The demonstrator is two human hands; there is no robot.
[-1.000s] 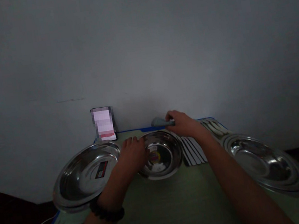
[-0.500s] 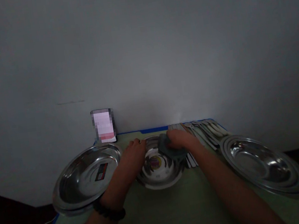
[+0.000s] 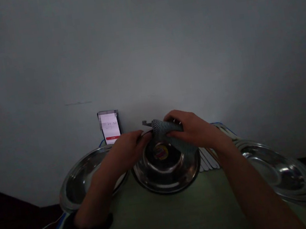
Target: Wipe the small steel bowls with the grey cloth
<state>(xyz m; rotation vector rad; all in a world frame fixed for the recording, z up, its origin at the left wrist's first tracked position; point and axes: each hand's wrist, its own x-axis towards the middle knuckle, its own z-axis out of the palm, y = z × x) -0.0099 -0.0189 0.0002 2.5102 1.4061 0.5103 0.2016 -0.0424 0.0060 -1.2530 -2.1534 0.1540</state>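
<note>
A shiny metal bowl (image 3: 166, 177) with a round yellow-and-red sticker (image 3: 161, 152) is in the middle of the table, tilted, its far rim raised. My left hand (image 3: 130, 146) pinches that rim at the far left. My right hand (image 3: 190, 128) is closed on a grey-blue cloth (image 3: 186, 146), which lies over the bowl's far right side. A black-and-white checked end of the cloth sticks up beside my left fingertips. The cloth and both hands hide much of the far rim.
Left of the bowl stands a large metal basin (image 3: 75, 182), partly behind my left forearm. Stacked metal plates (image 3: 290, 178) lie at the right. Several pieces of cutlery (image 3: 208, 159) lie beside the bowl. A phone (image 3: 111, 128) leans against the wall.
My left hand has gripped the bowl's rim, and the bowl has tilted up. My right hand brought the cloth down into the bowl, then up to its far right rim.
</note>
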